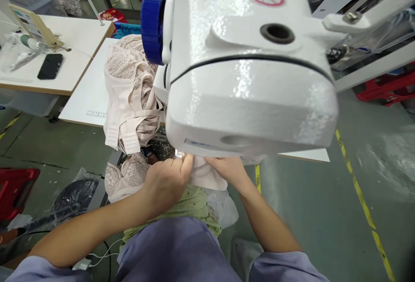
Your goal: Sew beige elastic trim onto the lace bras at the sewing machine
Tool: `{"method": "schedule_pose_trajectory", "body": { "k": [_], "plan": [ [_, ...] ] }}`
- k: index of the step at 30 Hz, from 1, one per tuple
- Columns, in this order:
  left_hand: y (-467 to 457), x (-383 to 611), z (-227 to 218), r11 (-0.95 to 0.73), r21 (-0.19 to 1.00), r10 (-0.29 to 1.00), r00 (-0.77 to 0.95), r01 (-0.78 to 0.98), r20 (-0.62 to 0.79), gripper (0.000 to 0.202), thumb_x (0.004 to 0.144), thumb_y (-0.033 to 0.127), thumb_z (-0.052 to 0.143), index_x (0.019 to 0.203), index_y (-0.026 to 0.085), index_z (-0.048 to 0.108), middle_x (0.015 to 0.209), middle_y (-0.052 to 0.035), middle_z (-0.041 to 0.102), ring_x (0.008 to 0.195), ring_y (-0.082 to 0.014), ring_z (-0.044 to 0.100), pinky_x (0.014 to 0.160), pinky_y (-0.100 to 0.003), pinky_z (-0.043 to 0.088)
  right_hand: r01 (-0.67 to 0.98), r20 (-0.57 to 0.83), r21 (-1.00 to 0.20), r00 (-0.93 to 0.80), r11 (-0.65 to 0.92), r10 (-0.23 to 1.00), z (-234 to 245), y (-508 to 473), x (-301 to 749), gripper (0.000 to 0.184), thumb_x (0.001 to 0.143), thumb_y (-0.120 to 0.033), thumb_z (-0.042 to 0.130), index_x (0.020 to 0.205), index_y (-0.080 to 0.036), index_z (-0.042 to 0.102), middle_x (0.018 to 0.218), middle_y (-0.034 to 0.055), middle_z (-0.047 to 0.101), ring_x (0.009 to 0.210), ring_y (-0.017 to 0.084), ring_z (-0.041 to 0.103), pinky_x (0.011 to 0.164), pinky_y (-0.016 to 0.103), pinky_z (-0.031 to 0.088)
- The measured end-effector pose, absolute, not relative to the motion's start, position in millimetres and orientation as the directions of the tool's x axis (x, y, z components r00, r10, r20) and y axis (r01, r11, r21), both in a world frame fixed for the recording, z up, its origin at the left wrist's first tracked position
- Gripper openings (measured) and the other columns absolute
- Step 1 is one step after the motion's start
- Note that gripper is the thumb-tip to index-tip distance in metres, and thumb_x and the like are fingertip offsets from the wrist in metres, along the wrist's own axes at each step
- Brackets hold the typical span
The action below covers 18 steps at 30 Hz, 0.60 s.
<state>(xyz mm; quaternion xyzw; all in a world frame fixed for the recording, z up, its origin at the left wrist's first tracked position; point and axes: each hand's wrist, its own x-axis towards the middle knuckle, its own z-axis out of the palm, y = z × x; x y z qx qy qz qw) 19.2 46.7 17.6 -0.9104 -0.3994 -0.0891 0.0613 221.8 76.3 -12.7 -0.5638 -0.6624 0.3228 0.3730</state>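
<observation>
A white sewing machine head (249, 104) fills the upper middle of the view and hides the needle area. Just under its front edge, my left hand (168, 182) is closed, fingers curled on a beige lace bra. The bra's lace cups (128, 173) hang to the left of that hand, and its smooth fabric (207, 176) spans the gap between both hands. At the other side, my right hand (229, 170) grips the fabric's edge, with its fingertips partly hidden beneath the machine head.
More beige bras (129, 87) are heaped on the white table (86, 96) left of the machine. A blue handwheel (153, 29) juts out beside them. A black phone (50, 66) lies on the far-left table. Red stools (17, 191) stand on the floor at both sides.
</observation>
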Motion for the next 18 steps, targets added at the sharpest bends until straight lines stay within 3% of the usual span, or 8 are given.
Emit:
{"method": "schedule_pose_trajectory", "body": {
  "k": [6, 10, 14, 18],
  "plan": [
    [49, 6, 16, -0.663, -0.006, 0.731, 0.649, 0.749, 0.211, 0.028, 0.089, 0.012, 0.048, 0.115, 0.011, 0.057, 0.063, 0.0008, 0.058, 0.054, -0.018, 0.057, 0.045, -0.033, 0.032, 0.459, 0.163, -0.868, -0.102, 0.192, 0.981, -22, 74, 220, 0.016, 0.082, -0.032, 0.063, 0.093, -0.022, 0.068, 0.11, 0.0074, 0.067, 0.105, 0.025, 0.062, 0.09, 0.039, 0.051],
    [49, 5, 17, -0.665, 0.079, 0.738, 0.636, 0.743, 0.225, 0.023, 0.097, 0.02, 0.045, 0.115, 0.016, 0.058, 0.066, 0.0016, 0.062, 0.057, -0.0169, 0.059, 0.048, -0.033, 0.032, 0.423, 0.112, -0.899, -0.033, 0.116, 0.993, -29, 70, 225, 0.016, 0.082, -0.034, 0.064, 0.092, -0.021, 0.067, 0.102, 0.0074, 0.068, 0.09, 0.022, 0.063, 0.081, 0.037, 0.053],
    [49, -3, 15, -0.554, 0.147, 0.828, 0.525, 0.819, 0.198, 0.025, 0.101, 0.032, 0.043, 0.112, 0.018, 0.061, 0.062, 0.0013, 0.061, 0.056, -0.0161, 0.059, 0.049, -0.03, 0.027, 0.428, 0.112, -0.895, -0.055, 0.125, 0.992, -28, 68, 223, 0.017, 0.083, -0.035, 0.065, 0.092, -0.021, 0.067, 0.099, 0.007, 0.066, 0.088, 0.021, 0.061, 0.074, 0.034, 0.052],
    [48, -17, 9, -0.462, 0.317, 0.884, 0.4, 0.828, 0.244, 0.029, 0.1, 0.04, 0.045, 0.107, 0.017, 0.061, 0.072, -0.0019, 0.067, 0.063, -0.0159, 0.061, 0.053, -0.026, 0.033, 0.446, 0.151, -0.879, -0.08, 0.17, 0.985, -28, 67, 219, 0.018, 0.086, -0.039, 0.064, 0.088, -0.021, 0.063, 0.095, 0.0059, 0.063, 0.08, 0.019, 0.059, 0.066, 0.03, 0.049]
  ]
}}
